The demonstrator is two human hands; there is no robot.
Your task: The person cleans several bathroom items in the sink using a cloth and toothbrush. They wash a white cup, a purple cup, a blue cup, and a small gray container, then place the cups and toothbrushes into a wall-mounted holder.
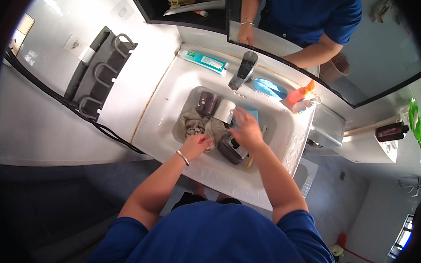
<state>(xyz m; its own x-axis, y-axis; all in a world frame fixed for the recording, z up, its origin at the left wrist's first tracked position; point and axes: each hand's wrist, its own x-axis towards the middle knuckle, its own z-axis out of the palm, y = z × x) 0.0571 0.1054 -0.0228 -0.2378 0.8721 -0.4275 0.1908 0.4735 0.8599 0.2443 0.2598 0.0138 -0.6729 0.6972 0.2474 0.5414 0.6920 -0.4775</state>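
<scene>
My left hand point(196, 146) grips the edge of a wet grey-beige cloth point(191, 122) at the front of the washbasin point(157, 123). My right hand point(247, 129) is over the basin's right half, fingers spread, fingertips beside a white cup point(224, 111); whether they touch it is unclear. A dark purple cup point(207, 103) with small white marks lies left of the white one. Below my right hand sits a dark grey plastic holder point(232, 150), partly covered by that hand. Near my right wrist are a yellow-handled stick point(249, 162) and a light blue item point(253, 115), partly hidden.
Behind the bowl stand a faucet point(245, 70), a toothpaste tube point(204, 61), a blue soap dish point(270, 88) and an orange pump bottle point(300, 94). A mirror point(382, 51) hangs above. A grey hooked rack point(99, 72) is on the left wall, with black cables point(55, 91) alongside.
</scene>
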